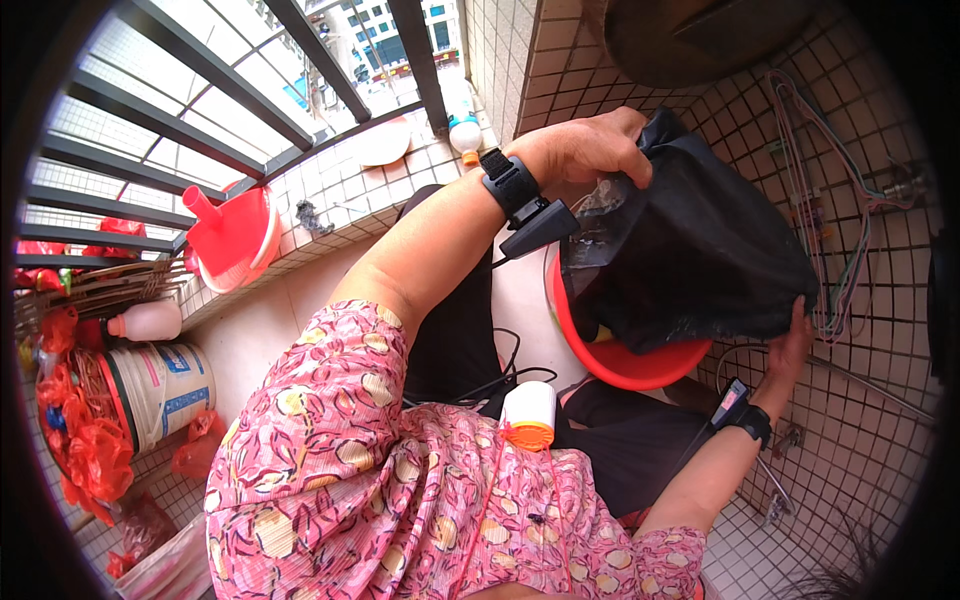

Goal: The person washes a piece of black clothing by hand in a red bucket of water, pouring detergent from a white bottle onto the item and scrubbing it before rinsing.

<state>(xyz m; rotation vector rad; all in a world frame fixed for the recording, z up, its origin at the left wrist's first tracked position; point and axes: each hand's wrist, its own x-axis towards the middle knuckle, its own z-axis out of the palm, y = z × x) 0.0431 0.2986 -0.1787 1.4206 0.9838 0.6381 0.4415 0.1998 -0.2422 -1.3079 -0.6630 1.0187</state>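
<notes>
A dark, wet-looking cloth [697,232], perhaps a garment, is stretched between my two hands. My left hand [611,146] grips its upper left edge, with the fingertips partly hidden by the folds. At the lower right corner, my right hand [789,349] has hold of the cloth's edge. Beneath it stands a red plastic basin [637,371], largely covered by the fabric. Something small and yellow shows at the basin's inner side, too little of it to name. Both my wrists wear black straps with small devices.
Clothes hangers [862,217] hang by the tiled wall at right, above a metal tap [787,442]. A dark round vessel [705,37] overhangs the top. Left are a red dustpan [232,232], a bottle [465,135], a pail [176,386] and window bars [217,67].
</notes>
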